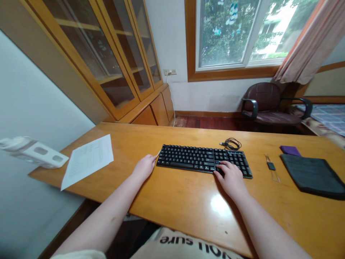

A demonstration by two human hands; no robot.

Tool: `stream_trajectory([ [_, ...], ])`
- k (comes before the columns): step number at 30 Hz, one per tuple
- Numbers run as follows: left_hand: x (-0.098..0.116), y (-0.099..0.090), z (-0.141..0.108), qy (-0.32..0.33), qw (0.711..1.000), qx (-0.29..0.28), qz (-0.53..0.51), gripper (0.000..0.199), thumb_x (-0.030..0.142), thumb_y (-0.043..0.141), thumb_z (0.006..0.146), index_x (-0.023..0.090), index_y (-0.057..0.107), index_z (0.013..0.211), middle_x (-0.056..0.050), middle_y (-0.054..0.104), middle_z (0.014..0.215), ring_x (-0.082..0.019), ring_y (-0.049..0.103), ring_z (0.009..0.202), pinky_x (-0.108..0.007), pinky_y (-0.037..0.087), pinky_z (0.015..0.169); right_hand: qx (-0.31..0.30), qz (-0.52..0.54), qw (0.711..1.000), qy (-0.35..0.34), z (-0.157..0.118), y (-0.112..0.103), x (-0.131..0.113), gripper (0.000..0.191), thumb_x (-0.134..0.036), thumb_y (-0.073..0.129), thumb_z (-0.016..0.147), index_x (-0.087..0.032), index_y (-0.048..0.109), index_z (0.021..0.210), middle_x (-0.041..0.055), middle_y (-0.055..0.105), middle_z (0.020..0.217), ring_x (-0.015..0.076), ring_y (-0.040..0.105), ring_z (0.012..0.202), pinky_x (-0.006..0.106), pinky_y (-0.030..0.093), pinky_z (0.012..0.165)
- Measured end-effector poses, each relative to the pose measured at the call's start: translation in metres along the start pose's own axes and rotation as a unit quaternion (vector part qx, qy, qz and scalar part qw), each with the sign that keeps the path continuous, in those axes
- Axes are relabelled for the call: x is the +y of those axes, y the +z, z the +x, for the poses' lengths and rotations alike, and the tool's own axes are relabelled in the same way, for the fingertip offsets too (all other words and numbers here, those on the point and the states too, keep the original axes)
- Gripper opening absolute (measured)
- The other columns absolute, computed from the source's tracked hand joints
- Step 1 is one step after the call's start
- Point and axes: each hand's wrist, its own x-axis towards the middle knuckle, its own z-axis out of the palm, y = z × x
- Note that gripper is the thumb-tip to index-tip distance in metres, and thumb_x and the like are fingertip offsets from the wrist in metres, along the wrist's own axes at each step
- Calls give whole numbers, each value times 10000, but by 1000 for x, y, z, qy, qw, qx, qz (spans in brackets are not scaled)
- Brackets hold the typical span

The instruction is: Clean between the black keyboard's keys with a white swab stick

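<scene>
Keyboard (pixel 185 157) is laid flat near the centre of the frame, seemingly so that it can be reached by both hands. A thin white stick (pixel 159 152) is pinched in the left hand (pixel 145 167) at the keyboard's left end. The right hand (pixel 231 177), loosely spread with nothing seen gripped, is rested on the keyboard's right part, perhaps for steadying. Just above, a cable (pixel 233 144) is coiled, probably for tidiness.
</scene>
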Motion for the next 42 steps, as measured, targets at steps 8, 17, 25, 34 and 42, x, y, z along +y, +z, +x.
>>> stream_trajectory([
  [8, 1, -7, -43, 1, 998, -31, -49, 344, 224, 392, 859, 212, 640, 1098, -67, 637, 909, -176, 587, 856, -252, 432, 790, -1, 0, 1000, 1, 0, -2, -2, 220, -353, 546, 807, -205, 678, 902, 71, 613, 1070, 233, 527, 943, 377, 391, 797],
  [17, -3, -11, -34, -55, 997, 4, -59, 331, 242, 424, 842, 200, 676, 1052, -66, 666, 941, -184, 602, 896, -247, 434, 816, -4, -6, 1000, 5, 1, -3, -3, 230, -358, 544, 809, -200, 676, 911, 69, 612, 1073, 232, 527, 939, 378, 388, 805],
  [25, 3, -15, 28, -58, 997, 19, -38, 311, 257, 437, 848, 200, 697, 1008, -101, 680, 938, -204, 612, 862, -250, 425, 742, -3, 0, 1000, 4, 0, -3, -3, 230, -351, 544, 807, -206, 675, 928, 68, 609, 1087, 232, 528, 948, 378, 391, 804],
  [34, 13, -14, 42, -38, 999, -1, -11, 312, 283, 422, 857, 191, 712, 926, -95, 666, 884, -185, 603, 830, -232, 418, 719, -5, -3, 1000, 3, 0, -2, -3, 238, -357, 538, 813, -206, 675, 936, 65, 605, 1096, 229, 522, 961, 373, 388, 813],
  [42, -3, -28, -10, 24, 996, -75, -29, 291, 214, 451, 801, 240, 715, 921, -65, 655, 839, -186, 594, 821, -250, 420, 759, -1, 1, 1000, -4, 1, -1, -1, 221, -339, 548, 806, -200, 676, 921, 73, 612, 1083, 230, 532, 948, 375, 397, 799],
])
